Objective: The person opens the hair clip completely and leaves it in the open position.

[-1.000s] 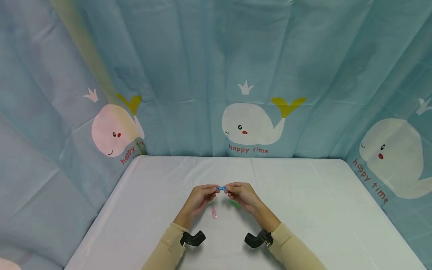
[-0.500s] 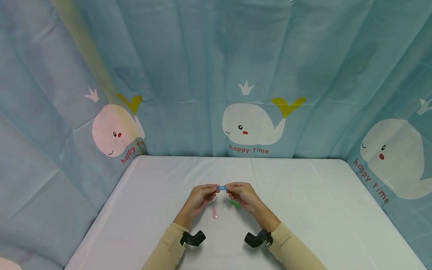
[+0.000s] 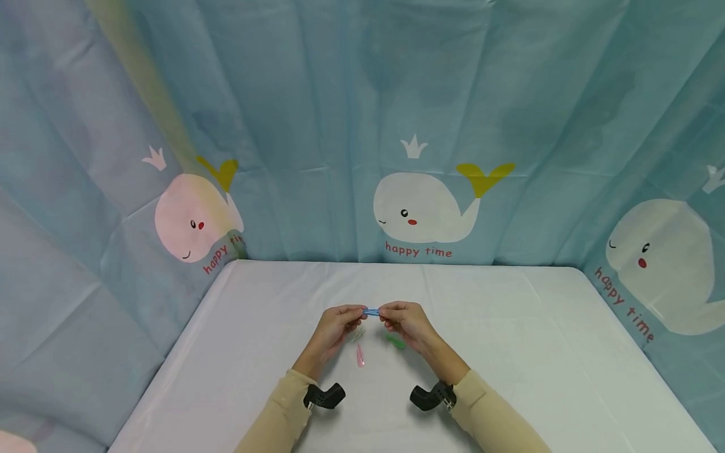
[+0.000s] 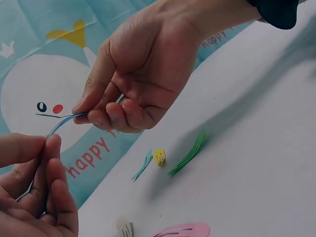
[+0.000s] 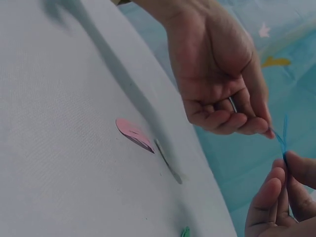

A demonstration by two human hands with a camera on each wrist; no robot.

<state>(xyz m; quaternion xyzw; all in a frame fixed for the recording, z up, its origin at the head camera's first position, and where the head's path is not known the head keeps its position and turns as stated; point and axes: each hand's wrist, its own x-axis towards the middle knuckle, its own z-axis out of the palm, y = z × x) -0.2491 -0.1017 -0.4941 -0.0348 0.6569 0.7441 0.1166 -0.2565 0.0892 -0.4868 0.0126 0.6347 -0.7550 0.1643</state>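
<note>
Between my two hands, a blue snap hair clip [image 3: 371, 312] is held up over the table. My left hand [image 3: 338, 324] pinches one end between thumb and fingers, and my right hand [image 3: 410, 321] pinches the other. In the left wrist view the blue clip [image 4: 60, 123] is bowed, with a thin strip standing apart from its frame. Below the hands lie a pink hair clip [image 3: 360, 356], green hair clips [image 3: 395, 341] and pale hair clips [image 3: 358, 335]. The fingertips cover both ends of the blue clip.
A teal clip [image 4: 143, 165] and a yellow clip [image 4: 159, 157] lie on the white table [image 3: 510, 352] near the green ones. A blue curtain [image 3: 317, 126] printed with whales stands behind the table and along its sides. Black camera mounts [image 3: 324, 396] sit on both wrists.
Both hands have risen slightly with the blue hair clip, and more of the pale clips shows below them. The clips on the table have stayed put.
</note>
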